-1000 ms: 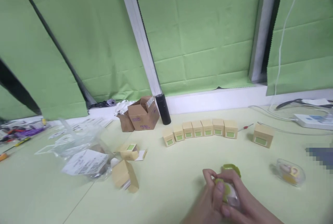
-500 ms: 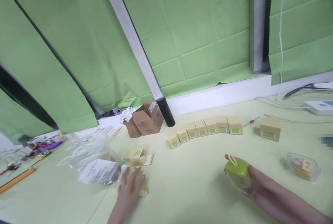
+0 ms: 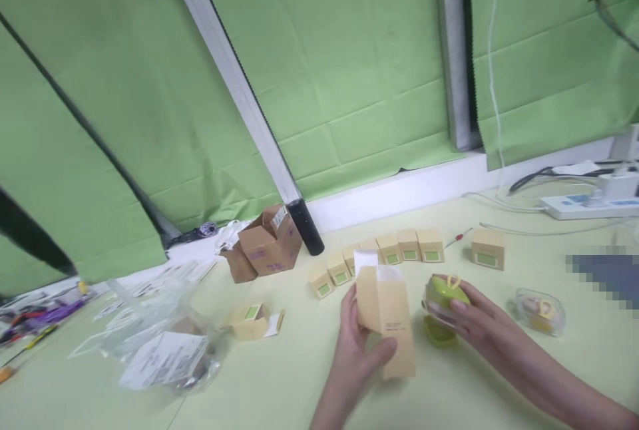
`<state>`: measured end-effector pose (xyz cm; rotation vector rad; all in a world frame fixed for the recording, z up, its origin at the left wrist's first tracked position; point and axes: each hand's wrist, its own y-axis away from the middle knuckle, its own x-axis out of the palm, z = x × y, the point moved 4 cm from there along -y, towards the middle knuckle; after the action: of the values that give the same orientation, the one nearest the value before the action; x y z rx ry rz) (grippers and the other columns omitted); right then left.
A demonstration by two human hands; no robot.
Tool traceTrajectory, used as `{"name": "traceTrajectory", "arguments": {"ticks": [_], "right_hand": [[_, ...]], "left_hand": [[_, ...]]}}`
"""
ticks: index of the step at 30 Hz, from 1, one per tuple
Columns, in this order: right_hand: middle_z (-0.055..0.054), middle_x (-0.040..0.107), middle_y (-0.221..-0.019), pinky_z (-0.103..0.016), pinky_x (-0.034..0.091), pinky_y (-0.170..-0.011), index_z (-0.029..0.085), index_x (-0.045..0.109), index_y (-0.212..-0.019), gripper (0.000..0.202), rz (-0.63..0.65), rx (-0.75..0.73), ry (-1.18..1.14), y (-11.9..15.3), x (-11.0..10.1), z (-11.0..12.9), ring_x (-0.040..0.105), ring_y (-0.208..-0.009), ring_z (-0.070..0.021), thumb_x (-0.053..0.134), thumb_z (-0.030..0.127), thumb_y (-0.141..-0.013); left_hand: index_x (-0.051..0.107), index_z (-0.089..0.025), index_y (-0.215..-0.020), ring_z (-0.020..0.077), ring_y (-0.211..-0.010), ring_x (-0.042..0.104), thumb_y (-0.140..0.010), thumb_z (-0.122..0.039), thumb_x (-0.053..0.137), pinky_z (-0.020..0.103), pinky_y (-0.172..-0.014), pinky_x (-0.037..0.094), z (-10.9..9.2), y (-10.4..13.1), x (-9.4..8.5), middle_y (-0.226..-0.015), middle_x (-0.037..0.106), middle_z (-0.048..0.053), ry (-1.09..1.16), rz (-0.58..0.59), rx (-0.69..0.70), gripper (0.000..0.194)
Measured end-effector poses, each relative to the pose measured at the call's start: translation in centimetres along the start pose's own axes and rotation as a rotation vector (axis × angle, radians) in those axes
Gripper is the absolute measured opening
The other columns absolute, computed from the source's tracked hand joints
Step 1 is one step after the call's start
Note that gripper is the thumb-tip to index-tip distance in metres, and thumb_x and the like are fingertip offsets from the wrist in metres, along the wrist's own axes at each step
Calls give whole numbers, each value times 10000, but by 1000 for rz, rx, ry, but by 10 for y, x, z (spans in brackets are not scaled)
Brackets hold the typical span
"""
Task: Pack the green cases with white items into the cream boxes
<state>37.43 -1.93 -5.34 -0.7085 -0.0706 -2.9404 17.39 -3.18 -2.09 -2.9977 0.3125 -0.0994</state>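
Observation:
My left hand [image 3: 355, 355] is closed around a small tan cardboard box [image 3: 397, 323], thumb on its printed face. The box's white-lined flaps stand open at the top. To the right, my right hand [image 3: 475, 315] grips a small clear plastic case [image 3: 439, 297] with a green lid and a yellow loop. A green part [image 3: 440, 333] shows just below the case; whether it is joined to it I cannot tell. Further right lies another clear case [image 3: 540, 312] with pink and yellow contents. Behind the held box, a curved row of tan boxes [image 3: 392, 250] is partly hidden.
A single tan box [image 3: 488, 249] stands right of the row. An open tan box [image 3: 252, 321] lies on the left, near a clear plastic bag [image 3: 164, 350]. Behind are a brown carton [image 3: 272, 243], a black cylinder [image 3: 306, 227] and a power strip [image 3: 574, 207].
My left hand has lifted the tan box off the left of the table and brought it right, beside the green-lidded case. The case has tilted in my right hand. The view has shifted rightward.

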Motion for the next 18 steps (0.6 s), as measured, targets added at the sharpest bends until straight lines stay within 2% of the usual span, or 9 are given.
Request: {"name": "traceTrajectory", "arguments": {"ticks": [2, 4, 7, 9, 11, 15, 18], "right_hand": [[-66, 564, -1295, -485, 316, -1045, 292, 542, -1198, 552, -100, -71, 76, -5, -9, 8, 451, -1234, -305, 641, 548, -720], [-53, 547, -1314, -483, 277, -1066, 299, 530, -1205, 571, -165, -124, 110, -8, -15, 14, 420, -1259, -299, 625, 582, -719], [-44, 552, -1306, -474, 373, -1007, 306, 532, -1192, 496, -105, -144, 34, -7, -11, 17, 487, -1203, -283, 570, 574, -776], [-51, 554, -1301, -463, 433, -952, 293, 547, -1173, 451, -17, -114, -48, -5, -3, 15, 521, -1167, -276, 520, 569, -817], [-53, 570, -1282, -455, 449, -933, 288, 552, -1169, 439, 15, -63, -98, -2, 3, 12, 535, -1147, -277, 511, 559, -827], [-57, 618, -1213, -463, 450, -923, 285, 568, -1160, 454, -72, -34, -54, -2, -2, 9, 541, -1125, -300, 565, 550, -792], [-59, 637, -1171, -463, 464, -894, 279, 604, -1097, 437, -150, -86, -16, -7, -13, 11, 579, -1064, -307, 564, 575, -777]], "left_hand": [[274, -222, -1304, 286, -1117, 513, -677, -238, 700, 404, -928, 425, 5, -13, 17, -1309, 447, 151, -51, 83, -1, 758], [302, -231, -1305, 268, -1122, 504, -720, -193, 644, 380, -913, 440, 11, -20, 26, -1307, 440, 136, -156, 97, 53, 679], [375, -279, -1297, 252, -1235, 395, -799, -161, 526, 379, -981, 392, 17, -17, 27, -1345, 372, 96, -387, 52, 211, 534], [423, -306, -1272, 254, -1306, 289, -816, -186, 511, 388, -1007, 375, 23, -10, 25, -1372, 295, 75, -492, 59, 291, 479], [430, -311, -1262, 255, -1320, 258, -821, -221, 519, 406, -1017, 370, 27, -4, 22, -1366, 269, 71, -533, 79, 326, 459], [339, -282, -1284, 240, -1222, 411, -801, -205, 559, 424, -1016, 361, 17, -5, 5, -1294, 397, 97, -558, -32, 322, 536], [442, -274, -1185, 254, -1166, 462, -751, -184, 617, 447, -997, 359, -3, -9, -14, -1208, 507, 84, -650, -154, 400, 477]]}}
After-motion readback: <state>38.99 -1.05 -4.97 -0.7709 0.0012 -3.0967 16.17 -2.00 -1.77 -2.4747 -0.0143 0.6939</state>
